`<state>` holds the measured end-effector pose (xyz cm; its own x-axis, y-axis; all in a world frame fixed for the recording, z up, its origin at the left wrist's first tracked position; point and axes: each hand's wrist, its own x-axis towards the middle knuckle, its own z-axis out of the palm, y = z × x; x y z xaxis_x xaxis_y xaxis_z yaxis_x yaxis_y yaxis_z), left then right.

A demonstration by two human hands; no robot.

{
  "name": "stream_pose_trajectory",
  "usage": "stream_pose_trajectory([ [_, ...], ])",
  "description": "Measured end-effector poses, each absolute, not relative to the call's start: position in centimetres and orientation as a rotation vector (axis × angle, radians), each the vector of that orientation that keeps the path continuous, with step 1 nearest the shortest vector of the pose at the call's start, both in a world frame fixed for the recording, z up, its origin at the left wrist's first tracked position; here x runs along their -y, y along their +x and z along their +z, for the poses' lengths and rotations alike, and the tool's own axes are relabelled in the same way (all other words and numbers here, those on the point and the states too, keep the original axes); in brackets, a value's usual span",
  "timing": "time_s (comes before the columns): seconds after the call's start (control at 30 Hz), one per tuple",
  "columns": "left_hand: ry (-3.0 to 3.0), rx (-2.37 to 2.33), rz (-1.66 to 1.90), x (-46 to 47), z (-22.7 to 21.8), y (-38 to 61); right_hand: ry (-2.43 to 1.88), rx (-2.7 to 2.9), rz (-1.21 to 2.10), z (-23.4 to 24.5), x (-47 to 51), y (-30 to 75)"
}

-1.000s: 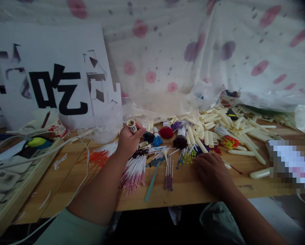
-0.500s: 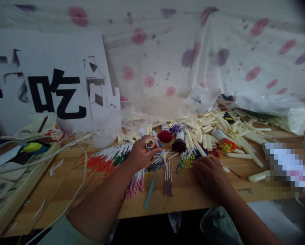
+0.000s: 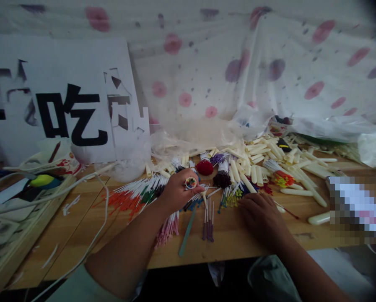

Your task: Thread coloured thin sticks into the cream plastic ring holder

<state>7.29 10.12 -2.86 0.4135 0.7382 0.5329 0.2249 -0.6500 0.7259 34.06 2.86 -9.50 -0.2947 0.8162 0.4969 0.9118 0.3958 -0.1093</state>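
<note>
My left hand (image 3: 178,191) is closed round a small cream tube (image 3: 190,183) whose open end faces me and shows colour-tipped sticks inside. It hovers over heaps of thin white sticks with coloured tips (image 3: 134,195) spread on the wooden table (image 3: 232,237). My right hand (image 3: 260,214) rests palm down on the table, fingers curled over the yellow and blue-tipped sticks (image 3: 232,193); whether it holds any is hidden. A pile of empty cream tubes (image 3: 263,157) lies behind it.
A white sign with black characters (image 3: 65,109) leans at the back left. A spotted cloth (image 3: 238,71) hangs behind. White cables (image 3: 81,180) and a tray of clutter (image 3: 14,205) sit at the left. A teal stick (image 3: 187,230) lies near the front edge.
My left hand has moved right and down with the tube, turning its open end towards me. My right hand has stayed almost in place.
</note>
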Motion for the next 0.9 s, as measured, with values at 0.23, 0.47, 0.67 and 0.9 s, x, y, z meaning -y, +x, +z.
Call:
stream_pose_trajectory([
  [0.23,2.085,-0.963,1.269,-10.26,-2.95,7.08,-1.488,2.172,-0.24,-9.17,-2.84,33.89],
  [0.47,2.15,-0.972,1.261,-10.22,-2.68,7.19,-1.502,2.167,-0.226,-9.11,-2.79,33.77],
  [0.67,2.166,-0.931,1.261,-10.17,-2.67,7.32,-1.5,2.167,-0.222,-9.13,-2.8,33.77],
  [0.9,2.192,-0.879,1.268,-10.27,-3.03,7.22,-1.481,2.172,-0.21,-9.16,-2.88,33.86],
])
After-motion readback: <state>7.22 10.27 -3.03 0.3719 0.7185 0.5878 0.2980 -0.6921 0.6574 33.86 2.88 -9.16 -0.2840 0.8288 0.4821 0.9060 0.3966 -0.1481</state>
